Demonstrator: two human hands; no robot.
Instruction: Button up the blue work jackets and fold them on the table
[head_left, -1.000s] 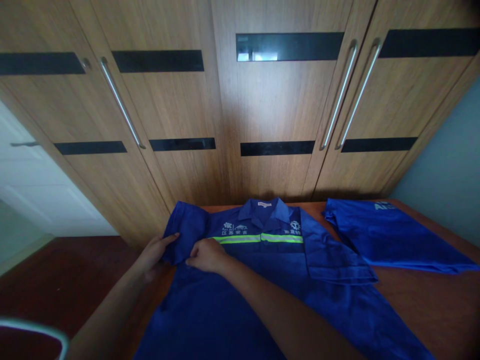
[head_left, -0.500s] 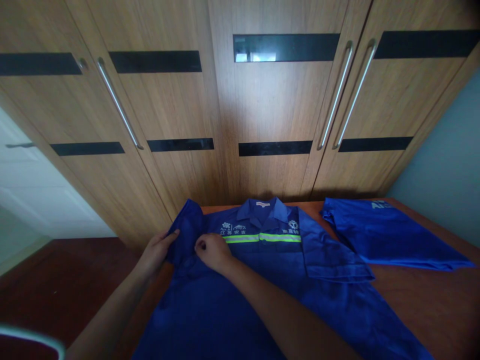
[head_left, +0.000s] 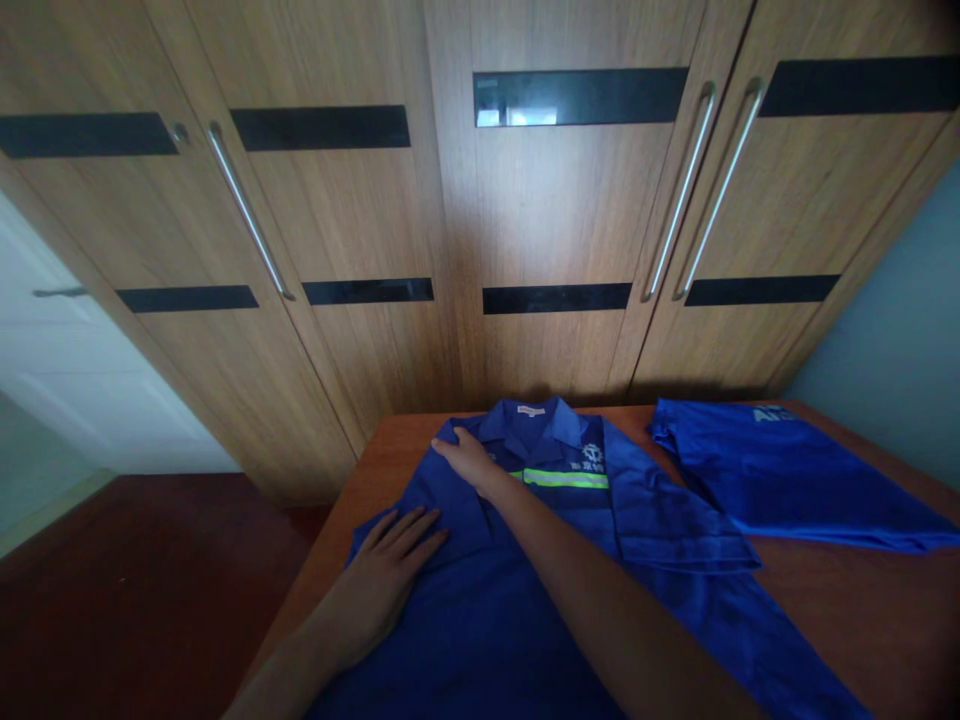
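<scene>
A blue short-sleeved work shirt [head_left: 555,550] lies front up, its collar at the far end and a yellow-green and silver band across the chest. Flat on the shirt's left sleeve, fingers spread, rests my left hand [head_left: 390,580]. Farther up, my right hand [head_left: 472,465] touches the cloth at the left shoulder beside the collar, thumb apart from the fingers; its fingertips are partly hidden. My right forearm crosses over the shirt front and covers part of the band and the printing on that side. The other sleeve [head_left: 682,520] is spread out to the right.
A folded brighter blue garment [head_left: 802,480] with pale lettering lies to the right on the reddish-brown table [head_left: 382,450]. Behind the table stands a wooden wardrobe [head_left: 555,200] with long metal handles. The table's left edge drops to a dark red floor [head_left: 150,590].
The left sleeve, held raised before, now lies down on the table. My left hand has let go and moved right and nearer, onto it. My right hand has shifted up and right to the shoulder.
</scene>
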